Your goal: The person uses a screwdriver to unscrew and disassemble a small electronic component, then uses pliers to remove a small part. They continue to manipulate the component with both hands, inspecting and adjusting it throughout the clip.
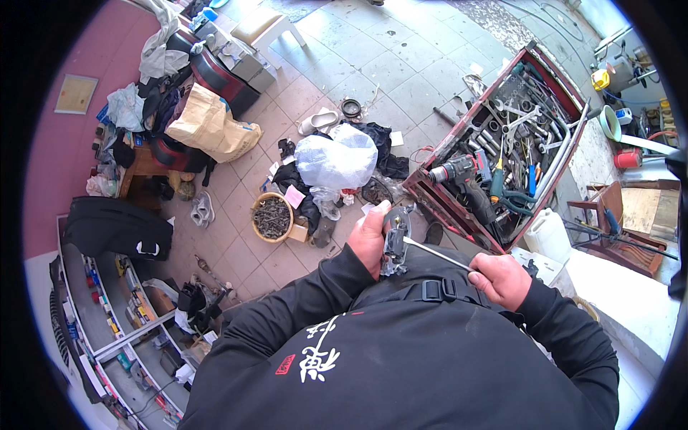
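Note:
In front of my belt, my left hand (368, 242) is closed around a small dark mechanical part (395, 246) with a ragged, shiny lower edge. Its exact kind is hard to make out. My right hand (502, 280) grips a screwdriver (438, 254) with a long pale shaft; the fist hides its handle. The shaft slants up and leftward, its tip at the right side of the dark part.
To the right stands a red-edged tool chest (512, 136) full of wrenches and sockets, a cordless drill (459, 172) on top. On the tiled floor are a basket of bolts (272, 217), a clear plastic bag (335, 158) and shoes (203, 209). Compartmented shelves (118, 337) line the left.

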Motion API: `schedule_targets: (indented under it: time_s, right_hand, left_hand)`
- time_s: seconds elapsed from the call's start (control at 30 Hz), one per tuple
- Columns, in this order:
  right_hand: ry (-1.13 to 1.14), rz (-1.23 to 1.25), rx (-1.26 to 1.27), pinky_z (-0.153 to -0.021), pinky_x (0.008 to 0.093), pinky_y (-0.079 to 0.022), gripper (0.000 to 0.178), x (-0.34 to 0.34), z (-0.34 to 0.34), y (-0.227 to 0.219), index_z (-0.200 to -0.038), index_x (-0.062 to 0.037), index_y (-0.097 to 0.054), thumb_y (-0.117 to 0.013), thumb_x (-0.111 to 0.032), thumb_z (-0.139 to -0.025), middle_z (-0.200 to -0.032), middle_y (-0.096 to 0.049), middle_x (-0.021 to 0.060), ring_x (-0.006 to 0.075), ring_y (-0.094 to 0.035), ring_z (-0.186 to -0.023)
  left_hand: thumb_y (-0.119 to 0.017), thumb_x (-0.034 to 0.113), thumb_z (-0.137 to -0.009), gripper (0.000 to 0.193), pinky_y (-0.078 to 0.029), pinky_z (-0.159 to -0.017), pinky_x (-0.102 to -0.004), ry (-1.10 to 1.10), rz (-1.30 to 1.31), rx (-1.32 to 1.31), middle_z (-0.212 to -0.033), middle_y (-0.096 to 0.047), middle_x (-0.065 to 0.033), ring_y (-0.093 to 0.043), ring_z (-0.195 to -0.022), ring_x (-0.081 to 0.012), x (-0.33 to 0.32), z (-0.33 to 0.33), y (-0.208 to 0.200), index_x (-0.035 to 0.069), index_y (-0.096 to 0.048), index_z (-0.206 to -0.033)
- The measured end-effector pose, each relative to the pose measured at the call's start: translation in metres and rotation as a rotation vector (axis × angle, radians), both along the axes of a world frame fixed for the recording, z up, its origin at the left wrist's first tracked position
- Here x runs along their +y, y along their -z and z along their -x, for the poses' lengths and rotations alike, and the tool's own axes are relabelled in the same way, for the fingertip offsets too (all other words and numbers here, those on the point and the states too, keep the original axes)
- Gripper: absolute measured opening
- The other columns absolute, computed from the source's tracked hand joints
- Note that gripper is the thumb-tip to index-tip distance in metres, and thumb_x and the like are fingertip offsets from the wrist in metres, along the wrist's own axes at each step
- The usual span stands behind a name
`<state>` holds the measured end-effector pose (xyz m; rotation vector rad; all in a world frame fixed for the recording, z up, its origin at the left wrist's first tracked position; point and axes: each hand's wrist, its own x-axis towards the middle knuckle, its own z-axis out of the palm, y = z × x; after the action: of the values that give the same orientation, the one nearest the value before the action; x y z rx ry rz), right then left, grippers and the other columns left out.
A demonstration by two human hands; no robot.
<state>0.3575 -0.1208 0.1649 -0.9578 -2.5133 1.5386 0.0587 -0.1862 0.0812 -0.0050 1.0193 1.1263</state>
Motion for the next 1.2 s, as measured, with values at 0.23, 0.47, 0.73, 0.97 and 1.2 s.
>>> schedule_targets:
  time_s: [0.23, 0.47, 0.73, 0.97, 1.2]
  right_hand:
    - [-0.014, -0.276, -0.07, -0.069, 0.0501, -0.055, 0.024, 0.013, 0.01, -0.033, -0.095, -0.0038, -0.06, -0.073, -0.024, -0.099, -0.084, -0.066, 0.0169, 0.0416, -0.069, -0.079]
    - [0.111, -0.392, -0.105, -0.07, 0.0488, -0.055, 0.025, 0.011, 0.014, -0.066, -0.103, -0.0022, -0.064, -0.079, -0.022, -0.095, -0.091, -0.069, 0.0171, 0.041, -0.07, -0.083]
    - [0.171, -0.127, -0.142, -0.074, 0.0514, -0.052, 0.034, 0.001, 0.016, -0.062, -0.104, 0.0002, -0.062, -0.08, -0.028, -0.097, -0.09, -0.068, 0.0231, 0.0473, -0.068, -0.086]
    - [0.146, 0.068, -0.195, -0.075, 0.0537, -0.052, 0.037, 0.008, 0.006, -0.054, -0.103, -0.0006, -0.062, -0.074, -0.036, -0.103, -0.086, -0.067, 0.0244, 0.0482, -0.067, -0.087]
    - [0.116, 0.034, -0.225, -0.073, 0.0548, -0.052, 0.037, 0.015, 0.003, -0.043, -0.1, -0.001, -0.061, -0.071, -0.037, -0.105, -0.083, -0.066, 0.0236, 0.0484, -0.068, -0.082]
  left_hand:
    - [-0.06, 0.042, -0.111, 0.043, -0.048, -0.054, -0.0312, -0.064, -0.233, 0.354, -0.07, -0.062, -0.0049, -0.058, -0.055, -0.0154, 0.033, 0.022, -0.017, 0.01, -0.058, -0.082]
    - [-0.061, 0.031, -0.113, 0.041, -0.042, -0.052, -0.0256, -0.034, -0.428, 0.751, -0.066, -0.059, 0.0008, -0.052, -0.056, -0.007, 0.034, 0.043, -0.065, 0.004, -0.062, -0.083]
    - [-0.073, 0.022, -0.107, 0.028, -0.044, -0.061, -0.0249, -0.015, -0.674, 0.91, -0.073, -0.062, 0.002, -0.052, -0.067, -0.0042, 0.023, 0.035, -0.064, 0.002, -0.066, -0.089]
    - [-0.079, 0.029, -0.105, 0.029, -0.046, -0.068, -0.0237, 0.194, -0.589, 0.667, -0.084, -0.067, 0.0021, -0.058, -0.075, -0.0049, 0.019, 0.033, -0.049, 0.0, -0.073, -0.102]
    - [-0.077, 0.03, -0.106, 0.029, -0.046, -0.066, -0.0239, 0.196, -0.494, 0.654, -0.08, -0.066, 0.0036, -0.057, -0.072, -0.0048, 0.016, 0.031, -0.036, 0.002, -0.073, -0.101]
